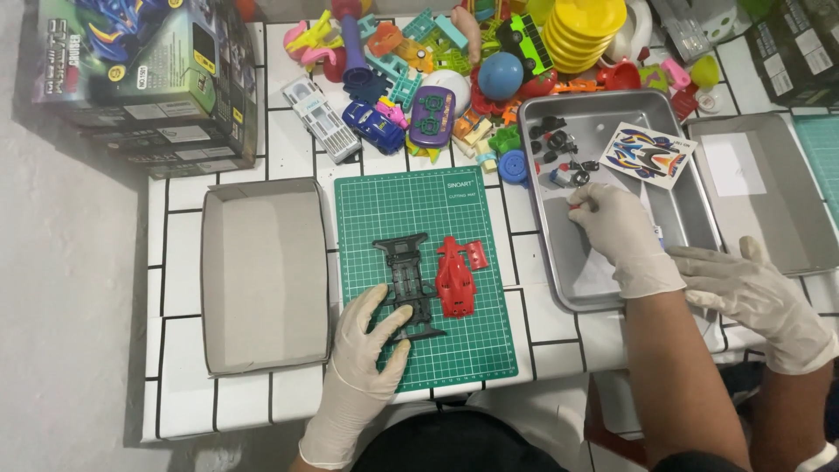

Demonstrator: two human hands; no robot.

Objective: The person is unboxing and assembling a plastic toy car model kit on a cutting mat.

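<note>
The left hand [371, 350], in a pale glove, lies nearest, its fingers [395, 316] spread wide and flat, the tips pressing on the black toy car chassis [406, 280] without closing around it. The chassis rests on the green cutting mat [472, 345] on the white tiled tabletop [183, 385], and the red car body shell [454, 278] lies just beside it on the same mat. An empty grey cardboard box lid [262, 275] sits to the left of the mat. To the right, another person's gloved hand [752, 301] rests open on the tabletop, by the near corner of the metal tray [568, 288]. The right hand [622, 234] reaches into that tray, its fingers [581, 199] curled together at a cluster of small black parts [555, 144]; whether they actually pinch one cannot be told. A sticker sheet [648, 155] lies in the tray too. Farther back lie a heap of colourful plastic toys [454, 61] and stacked printed boxes [149, 79].
</note>
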